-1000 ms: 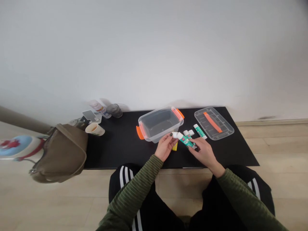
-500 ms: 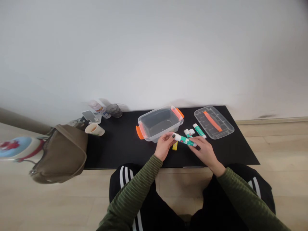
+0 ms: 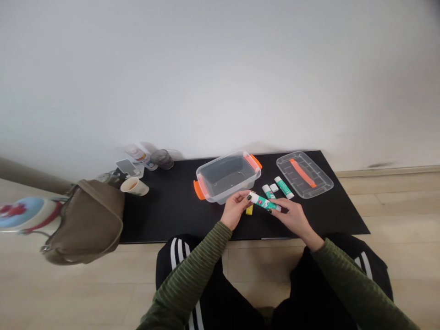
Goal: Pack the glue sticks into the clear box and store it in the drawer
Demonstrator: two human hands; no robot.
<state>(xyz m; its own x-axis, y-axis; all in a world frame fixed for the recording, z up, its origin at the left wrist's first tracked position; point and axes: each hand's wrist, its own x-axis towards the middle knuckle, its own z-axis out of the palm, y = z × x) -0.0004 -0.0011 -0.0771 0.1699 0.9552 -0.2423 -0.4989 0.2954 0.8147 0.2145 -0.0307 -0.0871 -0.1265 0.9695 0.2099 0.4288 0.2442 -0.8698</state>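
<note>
Between my two hands is a green and white glue stick [image 3: 263,201], held at a slant in front of the box. My left hand [image 3: 235,208] pinches its white end, and my right hand [image 3: 292,215] grips the other end. Just behind it on the bench lie a second glue stick [image 3: 268,191], a small white cap [image 3: 274,187] and a third glue stick [image 3: 283,187]. A yellow piece [image 3: 249,210] lies below the held stick, partly hidden by my left fingers. The clear plastic box [image 3: 227,176] with orange latches stands uncovered beyond my left hand.
The clear lid [image 3: 321,181] with an orange handle lies on the right of the black bench [image 3: 165,206]. Toward the left are a paper cup of drink [image 3: 135,186], a dark glass [image 3: 162,159], a bottle [image 3: 140,156] and a brown bag [image 3: 92,220]. A wall stands behind.
My right fingers have shifted slightly on the glue stick, while both hands keep hold of it. The other things stay where they were; the view has moved a little.
</note>
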